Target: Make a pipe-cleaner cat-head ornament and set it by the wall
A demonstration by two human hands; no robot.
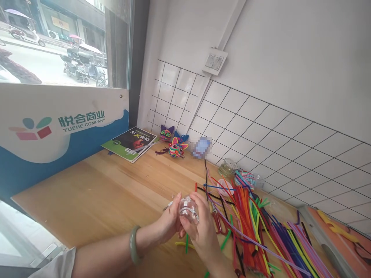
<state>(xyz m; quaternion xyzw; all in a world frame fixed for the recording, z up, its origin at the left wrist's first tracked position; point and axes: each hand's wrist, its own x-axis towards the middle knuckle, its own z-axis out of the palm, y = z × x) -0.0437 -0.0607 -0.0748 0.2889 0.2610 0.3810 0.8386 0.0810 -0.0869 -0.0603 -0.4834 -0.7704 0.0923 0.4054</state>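
Observation:
A small clear, rounded plastic piece (188, 208) with a white strip around it is held between my two hands above the wooden table. My left hand (171, 220), below a green bangle (134, 245) on the wrist, closes on its left side. My right hand (203, 224) wraps its fingers round the right side and top. A thin white strip end sticks out to the left of the fingers. Just right of my hands, red-handled scissors (219, 224) lie among the colourful fuzzy stems (246, 216).
Decorated cat-face ornaments (176, 148) and a magazine (133, 143) sit at the back of the wooden table (95, 200). A spool (228, 166) and a pink-rimmed dish (225, 187) stand behind the stems. Yellow-handled scissors (337, 227) lie at the far right.

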